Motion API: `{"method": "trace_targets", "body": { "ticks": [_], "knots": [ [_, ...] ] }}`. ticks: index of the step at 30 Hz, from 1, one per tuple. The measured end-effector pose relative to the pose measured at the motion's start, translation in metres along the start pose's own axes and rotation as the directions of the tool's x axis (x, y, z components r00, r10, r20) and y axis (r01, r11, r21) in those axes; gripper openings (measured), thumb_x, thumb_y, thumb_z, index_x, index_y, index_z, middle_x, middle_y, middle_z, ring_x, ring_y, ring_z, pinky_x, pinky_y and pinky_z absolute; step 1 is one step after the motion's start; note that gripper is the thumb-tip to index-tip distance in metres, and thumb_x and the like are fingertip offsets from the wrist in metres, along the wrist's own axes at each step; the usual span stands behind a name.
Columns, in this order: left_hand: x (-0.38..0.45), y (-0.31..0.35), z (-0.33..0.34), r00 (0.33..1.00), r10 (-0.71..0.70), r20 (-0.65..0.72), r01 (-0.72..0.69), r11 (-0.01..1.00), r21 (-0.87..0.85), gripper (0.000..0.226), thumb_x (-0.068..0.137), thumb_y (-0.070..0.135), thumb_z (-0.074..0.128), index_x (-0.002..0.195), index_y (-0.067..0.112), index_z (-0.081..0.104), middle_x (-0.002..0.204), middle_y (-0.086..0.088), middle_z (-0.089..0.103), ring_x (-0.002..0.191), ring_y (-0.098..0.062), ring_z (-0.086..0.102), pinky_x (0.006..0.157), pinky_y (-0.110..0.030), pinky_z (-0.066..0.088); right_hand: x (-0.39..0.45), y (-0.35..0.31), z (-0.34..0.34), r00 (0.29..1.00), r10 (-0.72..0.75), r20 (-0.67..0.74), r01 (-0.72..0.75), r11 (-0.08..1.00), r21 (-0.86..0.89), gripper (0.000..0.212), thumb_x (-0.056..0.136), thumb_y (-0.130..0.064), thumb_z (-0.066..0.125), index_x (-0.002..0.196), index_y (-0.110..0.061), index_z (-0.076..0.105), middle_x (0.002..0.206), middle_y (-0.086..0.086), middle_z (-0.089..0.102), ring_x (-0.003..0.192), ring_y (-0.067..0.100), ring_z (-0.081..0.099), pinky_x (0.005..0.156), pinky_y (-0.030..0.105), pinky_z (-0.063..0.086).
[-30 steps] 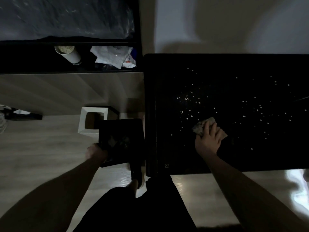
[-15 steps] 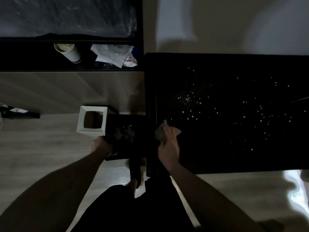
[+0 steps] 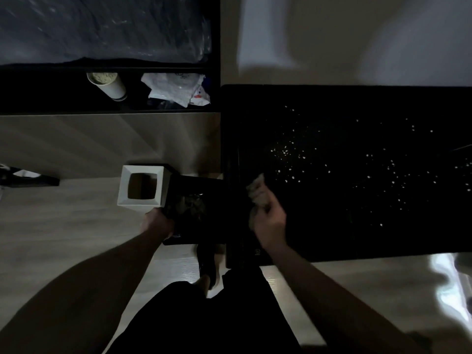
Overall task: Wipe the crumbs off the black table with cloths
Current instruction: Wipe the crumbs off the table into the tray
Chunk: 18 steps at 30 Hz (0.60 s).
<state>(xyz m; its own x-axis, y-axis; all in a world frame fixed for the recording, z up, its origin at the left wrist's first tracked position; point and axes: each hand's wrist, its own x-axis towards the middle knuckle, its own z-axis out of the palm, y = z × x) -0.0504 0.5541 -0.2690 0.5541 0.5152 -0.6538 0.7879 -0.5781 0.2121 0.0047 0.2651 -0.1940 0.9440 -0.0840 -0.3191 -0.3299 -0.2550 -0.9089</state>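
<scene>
The black table (image 3: pixel 332 226) fills the right half of the head view, dotted with several white crumbs (image 3: pixel 286 153) across its middle and right. My right hand (image 3: pixel 268 223) rests near the table's left edge, shut on a crumpled grey cloth (image 3: pixel 256 190) that pokes out above the fingers. My left hand (image 3: pixel 157 223) grips a black tray (image 3: pixel 194 200) held just left of the table edge, below its level; dim bits lie in it.
A white square bin (image 3: pixel 140 186) stands on the pale wooden floor beside the tray. A dark shelf at the back left holds a pale cup (image 3: pixel 107 85) and crumpled white bags (image 3: pixel 176 89). My legs and a foot (image 3: pixel 208 272) are below.
My right hand swept the cloth from the table's middle to its left edge. My left hand brought the black tray closer to that edge.
</scene>
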Motion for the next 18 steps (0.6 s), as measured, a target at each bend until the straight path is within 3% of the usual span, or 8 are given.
{"method": "trace_targets", "body": {
  "ticks": [2,5,7,11,14,16,18],
  "knots": [
    [0.003,-0.001,0.000,1.000,-0.001,0.014,0.002,1.000,-0.008,0.023,0.085,0.025,0.070,0.100,0.009,0.070,0.083,-0.011,0.070,0.074,-0.029,0.069,0.061,-0.033,0.056,0.018,0.004,-0.041,0.995,-0.012,-0.102,0.005,0.997,-0.072,0.047,0.092,-0.010,0.049,0.137,-0.016,0.063,0.109,-0.016,0.070,0.096,-0.011,0.062,0.102,0.020,0.045],
    [0.007,-0.001,0.001,0.999,0.024,0.033,-0.024,1.000,0.009,0.021,0.085,0.025,0.072,0.098,0.009,0.069,0.079,-0.008,0.068,0.069,-0.024,0.066,0.055,-0.030,0.052,0.041,0.006,-0.090,0.982,-0.018,-0.186,-0.020,0.980,-0.199,0.051,0.096,-0.008,0.049,0.144,-0.024,0.057,0.126,-0.015,0.068,0.110,-0.011,0.061,0.105,0.012,0.042],
    [0.013,-0.004,0.003,0.999,0.023,0.034,-0.024,0.999,0.033,0.021,0.081,0.025,0.075,0.095,0.011,0.069,0.077,-0.006,0.069,0.068,-0.022,0.066,0.057,-0.031,0.056,0.057,0.007,-0.113,0.976,-0.025,-0.218,-0.037,0.961,-0.274,0.053,0.099,-0.010,0.049,0.148,-0.030,0.051,0.138,-0.011,0.062,0.125,0.002,0.058,0.110,0.018,0.039],
    [0.025,-0.003,0.006,1.000,0.019,0.024,-0.021,0.996,0.090,0.023,0.075,0.025,0.081,0.093,0.014,0.071,0.072,-0.003,0.068,0.065,-0.020,0.066,0.063,-0.037,0.062,0.091,0.027,-0.132,0.987,0.041,-0.155,-0.107,0.886,-0.451,0.068,0.093,-0.012,0.048,0.155,-0.037,0.035,0.149,0.004,0.050,0.138,0.031,0.047,0.115,0.041,0.039],
    [0.013,0.012,0.001,1.000,0.023,0.015,-0.024,0.997,0.069,0.021,0.083,0.020,0.076,0.100,0.010,0.069,0.078,-0.006,0.069,0.068,-0.021,0.066,0.062,-0.037,0.060,0.104,0.040,-0.118,0.990,0.137,-0.031,-0.121,0.719,-0.684,0.076,0.090,-0.017,0.050,0.158,-0.039,0.026,0.166,-0.001,0.025,0.152,0.037,0.019,0.117,0.063,0.028],
    [0.011,0.017,0.001,1.000,0.012,0.012,-0.013,0.999,0.030,0.021,0.087,0.016,0.072,0.106,0.009,0.068,0.077,-0.006,0.065,0.065,-0.019,0.063,0.055,-0.031,0.053,0.105,0.046,-0.103,0.989,0.148,0.000,-0.098,0.654,-0.750,0.080,0.087,-0.014,0.053,0.160,-0.030,0.024,0.171,0.001,0.014,0.155,0.041,0.003,0.124,0.061,0.011],
    [0.011,0.018,0.000,1.000,0.012,0.010,-0.013,0.999,0.035,0.025,0.087,0.017,0.072,0.110,0.007,0.068,0.071,0.000,0.059,0.059,-0.012,0.056,0.049,-0.023,0.042,0.103,0.047,-0.088,0.993,0.118,0.015,-0.069,0.678,-0.732,0.082,0.083,-0.017,0.048,0.161,-0.023,0.024,0.171,0.007,0.013,0.155,0.045,0.001,0.126,0.056,0.001]
  ]
}}
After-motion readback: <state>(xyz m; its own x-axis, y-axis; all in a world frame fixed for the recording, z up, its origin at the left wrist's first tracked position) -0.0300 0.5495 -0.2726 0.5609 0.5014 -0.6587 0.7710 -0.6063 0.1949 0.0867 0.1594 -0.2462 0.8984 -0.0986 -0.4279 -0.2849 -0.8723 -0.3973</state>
